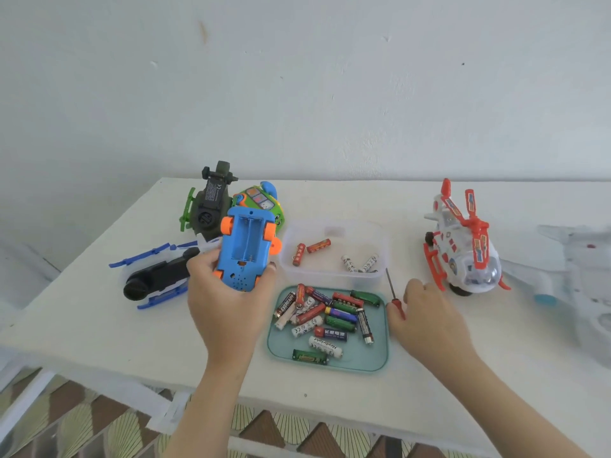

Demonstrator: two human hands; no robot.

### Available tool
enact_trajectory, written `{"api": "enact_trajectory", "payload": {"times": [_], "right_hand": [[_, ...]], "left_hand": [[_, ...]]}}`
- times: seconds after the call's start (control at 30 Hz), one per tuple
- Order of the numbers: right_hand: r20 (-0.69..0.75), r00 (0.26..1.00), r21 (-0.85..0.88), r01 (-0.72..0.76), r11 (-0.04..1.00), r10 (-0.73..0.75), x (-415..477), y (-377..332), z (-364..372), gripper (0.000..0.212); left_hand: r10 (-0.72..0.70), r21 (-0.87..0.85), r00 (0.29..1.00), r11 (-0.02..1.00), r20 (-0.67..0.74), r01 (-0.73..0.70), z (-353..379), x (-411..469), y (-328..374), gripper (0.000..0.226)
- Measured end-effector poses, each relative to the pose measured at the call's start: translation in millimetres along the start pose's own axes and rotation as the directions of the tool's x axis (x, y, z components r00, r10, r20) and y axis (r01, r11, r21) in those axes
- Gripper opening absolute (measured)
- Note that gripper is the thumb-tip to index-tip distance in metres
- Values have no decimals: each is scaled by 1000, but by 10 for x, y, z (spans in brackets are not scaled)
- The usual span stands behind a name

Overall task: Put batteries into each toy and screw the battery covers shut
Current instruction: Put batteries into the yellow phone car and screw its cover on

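Right, the car (pixel 246 251) is in my left hand (pixel 224 292), left of centre in the frame. It is lifted off the worktop (pixel 82 325), turned belly-up and gripped across its sides. My right hand (pixel 426 312) lies loose on the worktop right of centre, thumb touching the red handle of the screwdriver (pixel 395 297) but not closed round it

The bay is open and bare, so loading cells is the job, I reckon. I'd leave the screwdriver lying and pick from the batteries (pixel 330 315) heaped in the tray (pixel 377 355) at lower centre, choosing ones that suit the slots. The car should stay level so the first cell doesn't roll out while I fetch the next. The polarity marks are too small to read from here, so I'd check them close up. Then I'd seat each flat end against its spring and press the other end down

The car is blue plastic with orange wheels. A deep bay with side-by-side slots runs across its middle, with metal contacts at the end nearer me and a patch of speaker holes below that. I can't see its cover or screw
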State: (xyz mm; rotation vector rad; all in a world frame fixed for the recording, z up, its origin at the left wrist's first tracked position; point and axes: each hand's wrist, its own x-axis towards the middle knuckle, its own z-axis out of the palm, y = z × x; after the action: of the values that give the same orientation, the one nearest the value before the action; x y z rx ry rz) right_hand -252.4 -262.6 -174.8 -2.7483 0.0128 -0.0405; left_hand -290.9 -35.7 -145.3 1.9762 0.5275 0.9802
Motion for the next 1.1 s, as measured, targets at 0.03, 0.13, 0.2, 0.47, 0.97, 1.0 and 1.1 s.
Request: {"api": "enact_trajectory", "payload": {"times": [0.03,0.13,0.2,0.47,0.97,1.0,1.1], "right_hand": [[-40,999,-2,13,1000,-13,-39,-35,-5,18],[-19,995,58,97,994,-96,-165,-148,-8,22],[45,990,36,132,991,-134,-243,-212,21,25],[30,990,29,140,990,-141,-349,-289,108,20],[-171,975,526,211,824,-141,-506,-829,178,15],[-167,977,580,208,788,-135,-522,-904,176,17],[-174,974,652,226,724,-148,-546,-1090,174,16]], "left_hand": [[-3,-6,1000,1000,4,3,-32,-18,-23,57],[-24,-23,999,999,26,25,-143,-90,-118,56],[-34,-31,999,999,42,36,-226,-139,-189,56],[-66,-11,994,998,88,67,-484,-327,-454,61],[6,-52,962,999,273,9,-571,-459,-773,81],[23,-45,956,999,293,-10,-594,-460,-798,83],[40,-102,923,995,384,0,-642,-461,-893,79]]}}
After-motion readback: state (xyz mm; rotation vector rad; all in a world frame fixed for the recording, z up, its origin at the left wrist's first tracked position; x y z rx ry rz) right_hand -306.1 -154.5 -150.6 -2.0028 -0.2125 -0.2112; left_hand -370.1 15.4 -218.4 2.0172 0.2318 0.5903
